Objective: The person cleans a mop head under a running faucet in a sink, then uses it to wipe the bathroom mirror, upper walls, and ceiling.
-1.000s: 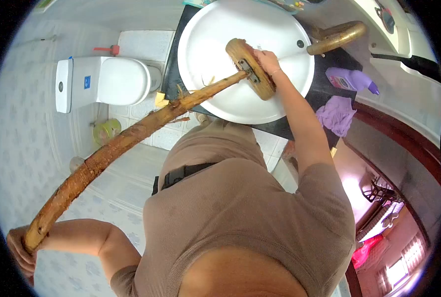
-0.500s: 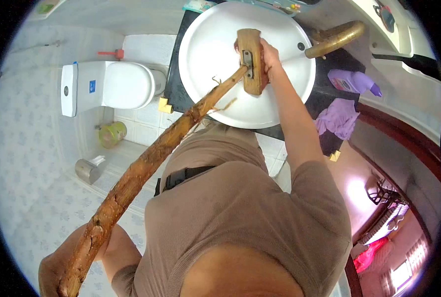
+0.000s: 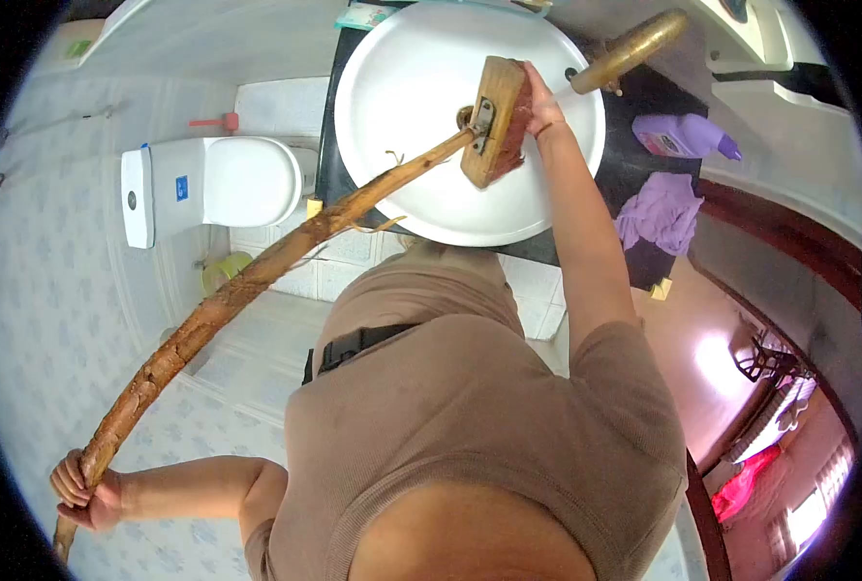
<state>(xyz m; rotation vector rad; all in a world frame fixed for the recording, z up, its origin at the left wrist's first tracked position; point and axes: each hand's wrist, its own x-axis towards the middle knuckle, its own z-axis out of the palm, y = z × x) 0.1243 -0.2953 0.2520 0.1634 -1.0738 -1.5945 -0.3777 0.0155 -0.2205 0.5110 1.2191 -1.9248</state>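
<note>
A long-handled scrub brush slants across the view, its bark-covered branch handle running from lower left up to the basin. A metal bracket fixes the handle to its wooden block, which has dark reddish bristles on the right side. My left hand is closed round the handle near its lower end. At the bristle side of the block, my right hand grips the head; some fingers are hidden behind it. The head is tilted over the white basin. A thin stream of water seems to run from the brass tap toward my right hand.
On the dark counter right of the basin lie a purple bottle and a crumpled purple cloth. A white toilet stands to the left, with a green bin below it. A doorway opens at lower right.
My left hand has moved out left with the handle's lower end, its fingers now showing round the handle. The brush head has tilted, and my right hand has shifted slightly upward along it.
</note>
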